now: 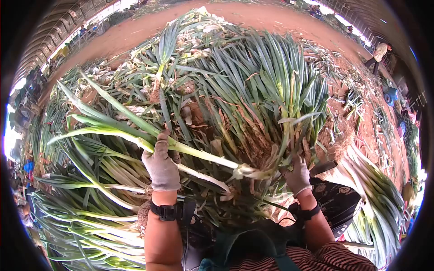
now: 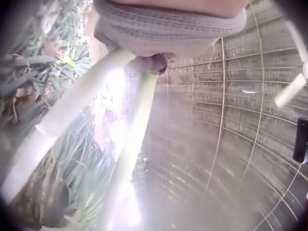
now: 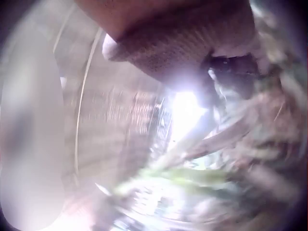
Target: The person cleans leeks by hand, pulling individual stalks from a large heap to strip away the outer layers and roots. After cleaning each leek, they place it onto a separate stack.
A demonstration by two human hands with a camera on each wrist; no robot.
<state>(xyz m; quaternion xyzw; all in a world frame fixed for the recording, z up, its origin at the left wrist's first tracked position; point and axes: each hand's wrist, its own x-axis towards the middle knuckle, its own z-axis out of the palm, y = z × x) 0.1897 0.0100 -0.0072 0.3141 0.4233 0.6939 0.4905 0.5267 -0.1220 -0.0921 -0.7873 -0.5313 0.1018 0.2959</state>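
In the head view my gloved left hand [image 1: 162,169] grips two green onion stalks, their leaves fanning to the upper left. The longer stalk [image 1: 203,155] runs right to its roots, close to the other hand; the shorter stalk [image 1: 201,175] lies below it. Both pale stalks [image 2: 127,139] come out of the glove [image 2: 168,29] in the left wrist view. My gloved right hand [image 1: 298,176] has curled fingers, with a dark handle [image 1: 323,168] sticking out beside the palm. The right wrist view is blurred around the hand [image 3: 192,53]; what its fingertips touch cannot be told.
A thick row of green onions [image 1: 257,77] lies ahead on leaf litter. More onions [image 1: 99,226] are piled at the left, and a pale-stemmed bundle [image 1: 370,189] lies at the right. A person [image 1: 379,54] stands far off at the upper right.
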